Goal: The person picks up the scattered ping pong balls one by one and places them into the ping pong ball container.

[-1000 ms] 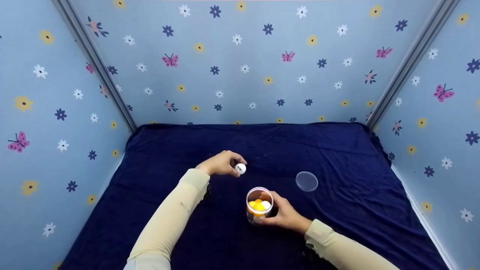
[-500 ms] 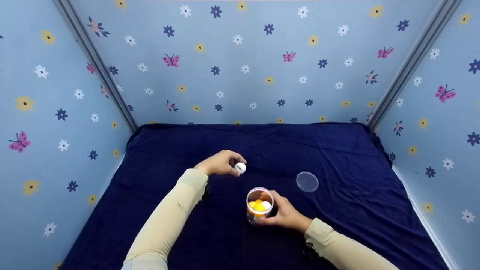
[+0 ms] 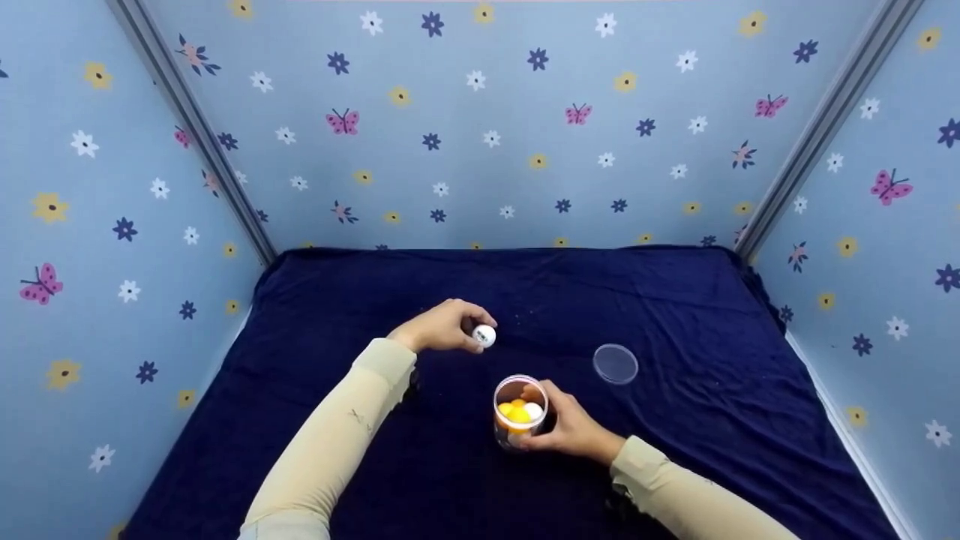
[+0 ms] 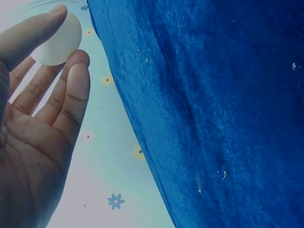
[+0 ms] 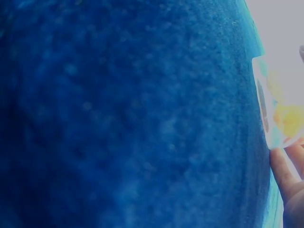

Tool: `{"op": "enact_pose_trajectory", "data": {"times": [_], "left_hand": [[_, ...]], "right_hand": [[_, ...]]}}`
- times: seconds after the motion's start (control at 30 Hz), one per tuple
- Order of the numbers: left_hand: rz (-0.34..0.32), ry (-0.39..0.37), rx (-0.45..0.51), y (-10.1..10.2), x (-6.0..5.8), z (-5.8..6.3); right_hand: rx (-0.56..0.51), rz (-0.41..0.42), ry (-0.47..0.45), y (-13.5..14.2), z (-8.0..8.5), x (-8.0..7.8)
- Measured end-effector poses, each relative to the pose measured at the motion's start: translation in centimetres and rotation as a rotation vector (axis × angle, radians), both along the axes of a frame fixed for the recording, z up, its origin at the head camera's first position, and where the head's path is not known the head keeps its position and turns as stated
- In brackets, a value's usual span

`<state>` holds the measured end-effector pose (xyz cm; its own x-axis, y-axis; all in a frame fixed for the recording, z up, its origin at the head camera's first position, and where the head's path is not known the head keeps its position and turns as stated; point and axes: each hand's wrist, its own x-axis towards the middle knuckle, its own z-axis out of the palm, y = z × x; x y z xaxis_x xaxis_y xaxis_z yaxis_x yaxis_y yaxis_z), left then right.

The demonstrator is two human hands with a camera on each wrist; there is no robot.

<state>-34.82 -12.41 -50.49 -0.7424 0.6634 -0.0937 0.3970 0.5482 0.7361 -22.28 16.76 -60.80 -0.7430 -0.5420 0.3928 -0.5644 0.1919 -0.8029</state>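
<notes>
Between thumb and fingers my left hand (image 3: 442, 327) pinches a white ping-pong ball (image 3: 484, 336) with dark print, held up beyond and slightly left of the jar. The left wrist view shows the same ball (image 4: 61, 40) between thumb and fingertips. My right hand (image 3: 574, 427) grips a clear plastic jar (image 3: 521, 439) around its right side. Orange ping-pong balls (image 3: 517, 413) and a white one (image 3: 533, 410) lie inside the jar, whose open mouth faces up toward me. In the right wrist view, the jar (image 5: 263, 102) appears at the right edge, washed out by light.
A clear round lid (image 3: 616, 364) lies flat on the cloth to the right of the jar. Dark blue cloth (image 3: 360, 285) with some wrinkles covers the table. Blue flowered walls (image 3: 480, 112) rise at the back and both sides.
Almost nothing differs. The left hand with the ball has shifted very slightly to the right; the right hand and jar stay in place.
</notes>
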Motion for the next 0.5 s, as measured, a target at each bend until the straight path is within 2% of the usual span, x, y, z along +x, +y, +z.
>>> {"op": "enact_pose_trajectory", "data": {"times": [0.5], "left_hand": [[-0.028,0.001,0.038,-0.24,0.96,0.68]], "right_hand": [[0.047,-0.012,-0.046,-0.08,0.53,-0.06]]}}
